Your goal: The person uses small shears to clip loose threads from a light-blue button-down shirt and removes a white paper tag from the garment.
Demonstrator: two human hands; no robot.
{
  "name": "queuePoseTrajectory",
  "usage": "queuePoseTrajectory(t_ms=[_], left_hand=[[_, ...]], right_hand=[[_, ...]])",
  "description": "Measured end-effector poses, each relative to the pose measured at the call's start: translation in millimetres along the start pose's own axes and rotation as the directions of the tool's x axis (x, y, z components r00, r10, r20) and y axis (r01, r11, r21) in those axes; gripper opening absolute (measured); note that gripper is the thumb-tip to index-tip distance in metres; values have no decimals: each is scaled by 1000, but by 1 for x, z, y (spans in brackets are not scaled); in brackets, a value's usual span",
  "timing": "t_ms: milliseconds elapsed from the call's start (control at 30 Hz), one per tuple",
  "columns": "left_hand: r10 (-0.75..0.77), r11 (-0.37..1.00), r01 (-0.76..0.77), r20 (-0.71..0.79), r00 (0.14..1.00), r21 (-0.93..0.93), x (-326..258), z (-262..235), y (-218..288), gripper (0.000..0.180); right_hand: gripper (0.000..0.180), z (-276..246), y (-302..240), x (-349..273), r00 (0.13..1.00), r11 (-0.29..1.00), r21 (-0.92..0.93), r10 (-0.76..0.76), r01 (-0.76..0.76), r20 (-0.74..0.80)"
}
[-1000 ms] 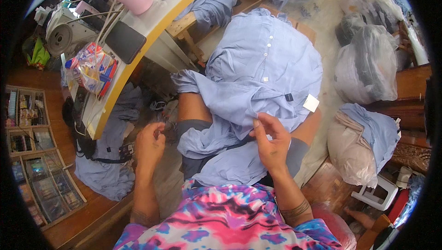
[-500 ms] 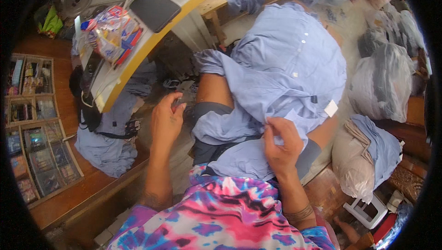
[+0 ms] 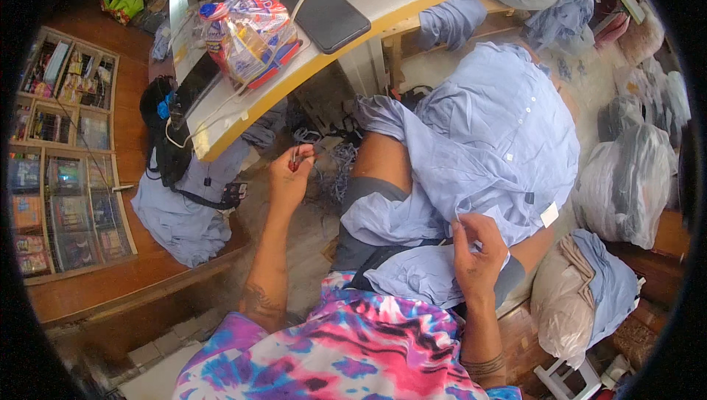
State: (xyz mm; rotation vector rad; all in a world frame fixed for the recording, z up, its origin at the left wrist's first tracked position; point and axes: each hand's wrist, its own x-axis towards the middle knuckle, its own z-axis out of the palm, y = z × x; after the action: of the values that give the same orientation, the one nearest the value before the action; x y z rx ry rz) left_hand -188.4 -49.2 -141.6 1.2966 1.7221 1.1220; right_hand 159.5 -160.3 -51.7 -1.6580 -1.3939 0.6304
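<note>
Spread over my knees lies a light blue shirt (image 3: pixel 493 105) with small white buttons, a dark label and a white tag (image 3: pixel 549 214). My right hand (image 3: pixel 477 256) pinches a bit of this shirt between thumb and fingertips, above my lap. A loose fold of the blue cloth (image 3: pixel 412 275) rests in my lap just left of that hand. Away from the cloth, left of my bare knee, my left hand (image 3: pixel 289 179) is closed on a small red-handled tool (image 3: pixel 294 160) that looks like thread snips. Fingers hide most of it.
A yellow-edged table (image 3: pixel 258 102) at the upper left bears a dark phone (image 3: pixel 324 16), a plastic bag of packets (image 3: pixel 250 39) and cables. More blue garments (image 3: pixel 188 209) lie below it. Stuffed plastic bags (image 3: pixel 626 186) stand at right, near a white stool (image 3: pixel 567 379).
The whole view has shifted, so the scene sits farther right and lower. My left hand is farther from my knee, and the red-handled tool shows more clearly. My right hand keeps its pinch.
</note>
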Motion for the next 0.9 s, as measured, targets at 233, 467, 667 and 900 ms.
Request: queuePoseTrajectory(t_ms=[233, 467, 667, 900], left_hand=[[-227, 926, 357, 574, 787, -124, -62, 75, 114, 27], [-80, 915, 335, 712, 697, -225, -86, 149, 148, 20], [-63, 905, 338, 704, 708, -258, -100, 152, 168, 22], [-110, 966, 248, 749, 653, -73, -118, 120, 194, 18]], right_hand=[[16, 9, -1, 3, 999, 999, -15, -39, 38, -27], [32, -7, -8, -13, 993, 993, -111, 14, -27, -116], [40, -23, -15, -30, 636, -74, 763, 503, -643, 585], [25, -6, 2, -27, 625, -193, 828, 572, -527, 531]])
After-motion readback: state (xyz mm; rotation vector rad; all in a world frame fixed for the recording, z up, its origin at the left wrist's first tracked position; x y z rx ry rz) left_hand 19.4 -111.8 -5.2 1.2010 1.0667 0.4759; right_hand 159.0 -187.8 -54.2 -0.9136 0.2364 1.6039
